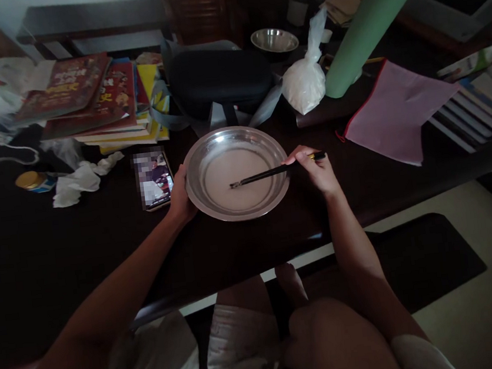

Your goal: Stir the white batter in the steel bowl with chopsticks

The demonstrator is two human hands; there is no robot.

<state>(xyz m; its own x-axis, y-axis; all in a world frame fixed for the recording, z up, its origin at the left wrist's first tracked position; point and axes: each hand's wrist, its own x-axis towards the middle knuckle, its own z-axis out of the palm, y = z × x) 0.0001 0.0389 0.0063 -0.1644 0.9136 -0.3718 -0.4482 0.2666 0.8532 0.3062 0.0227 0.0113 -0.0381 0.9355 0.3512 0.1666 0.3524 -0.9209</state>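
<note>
A shiny metal basin (241,213) rests on the dark table in front of me, with a layer of something pale and whitish (222,172) in its bottom. My left hand (181,195) grips the basin's left rim, its fingers partly hidden behind the wall. In my right hand (314,168), at the basin's right edge, is a pair of black chopsticks (267,174). Their tips touch the whitish stuff near the middle and look coated with it. Close to my left hand lies a phone (156,178) with its screen lit.
Behind the basin sit a black case (221,77), a tied bag of white powder (304,83) and a smaller metal bowl (274,40). A tall green cylinder (374,27) and a pink mesh pouch (401,107) are rightward. Leftward are stacked books (80,97), crumpled tissue (77,183) and a jar (35,180).
</note>
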